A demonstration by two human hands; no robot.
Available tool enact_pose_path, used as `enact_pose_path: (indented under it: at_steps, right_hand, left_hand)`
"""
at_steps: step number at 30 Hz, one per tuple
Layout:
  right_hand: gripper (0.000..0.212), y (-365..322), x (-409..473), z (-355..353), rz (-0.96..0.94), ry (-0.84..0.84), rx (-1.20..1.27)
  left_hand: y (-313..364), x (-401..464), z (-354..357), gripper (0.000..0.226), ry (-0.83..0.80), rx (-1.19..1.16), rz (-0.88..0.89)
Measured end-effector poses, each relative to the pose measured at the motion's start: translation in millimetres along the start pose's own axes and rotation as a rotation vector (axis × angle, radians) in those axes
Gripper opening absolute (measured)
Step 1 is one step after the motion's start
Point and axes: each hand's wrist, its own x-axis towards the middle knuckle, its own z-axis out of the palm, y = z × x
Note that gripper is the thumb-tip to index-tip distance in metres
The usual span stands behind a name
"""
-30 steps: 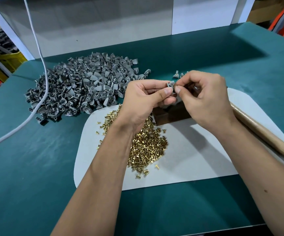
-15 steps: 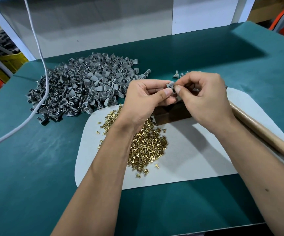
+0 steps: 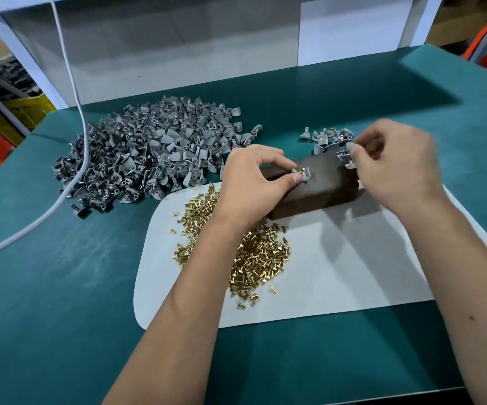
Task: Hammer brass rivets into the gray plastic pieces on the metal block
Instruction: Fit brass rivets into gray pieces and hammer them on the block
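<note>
A dark metal block (image 3: 321, 187) lies on a white mat (image 3: 338, 273). My left hand (image 3: 254, 182) pinches a gray plastic piece with a brass rivet in it (image 3: 303, 173) and holds it down on the block's top. My right hand (image 3: 394, 168) hovers blurred over the block's right end, fingers curled, by a few gray pieces (image 3: 345, 157); whether it grips one is unclear. A heap of brass rivets (image 3: 254, 255) lies on the mat under my left forearm. The hammer is hidden behind my right arm.
A big pile of gray plastic pieces (image 3: 154, 153) covers the green table (image 3: 61, 302) at the back left. A small cluster of riveted pieces (image 3: 328, 135) lies behind the block. A white cable (image 3: 72, 92) hangs across the left pile.
My hands have separated. The left hand lowered the gray piece onto the block, and the right hand moved away to the right over the block's far end.
</note>
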Motion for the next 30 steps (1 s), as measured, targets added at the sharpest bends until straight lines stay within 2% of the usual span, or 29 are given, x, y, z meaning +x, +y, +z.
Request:
enact_pose_path:
  at_steps: [2, 4, 7, 10, 16, 21, 26, 30]
  right_hand:
    - [0.027, 16, 5, -4, 0.196, -0.101, -0.242]
    - [0.034, 23, 5, -5, 0.304, -0.229, -0.358]
    - [0.032, 23, 6, -5, 0.314, -0.326, -0.407]
    - [0.030, 21, 8, -6, 0.315, -0.331, -0.421]
    - [0.034, 11, 12, -17, 0.240, -0.228, -0.269]
    - [0.036, -13, 12, -29, 0.094, -0.332, 0.034]
    - [0.040, -31, 1, -28, 0.009, -0.308, 0.109]
    - [0.041, -37, 0, -28, -0.020, -0.416, 0.012]
  left_hand:
    - [-1, 1, -3, 0.018, -0.001, 0.008, -0.016]
    - [-2, 3, -6, 0.020, -0.014, -0.005, -0.033]
    - [-3, 3, -6, 0.018, -0.033, -0.031, -0.088]
    - [-3, 2, -3, 0.015, -0.047, -0.042, -0.104]
    - [-4, 2, -1, 0.011, -0.073, -0.089, -0.112]
    - [-4, 3, 1, 0.010, -0.076, -0.083, -0.115]
    - [-4, 3, 1, 0.011, -0.088, -0.089, -0.112]
    - [-3, 2, 1, 0.012, -0.085, -0.094, -0.130]
